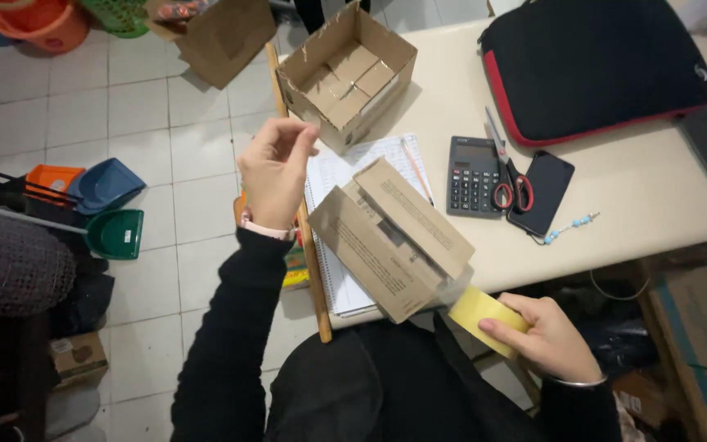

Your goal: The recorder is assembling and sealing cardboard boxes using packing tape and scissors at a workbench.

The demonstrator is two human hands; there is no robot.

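Yellow tape roll (482,316) in right hand (546,337), just beside cardboard box (390,237).

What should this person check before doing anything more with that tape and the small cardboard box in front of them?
1. Tape roll firmly gripped in the right hand: ok.
2. Tape end pinched by the left hand: cannot tell; the fingers are closed, but any strip is too faint to see.
3. Flaps of the small cardboard box closed: ok, they look folded flat.
4. Box steady on the table: not ok; it sits on a notebook at the edge.
5. Scissors available for cutting: ok, lying on the calculator.
6. Open box out of the way: ok.
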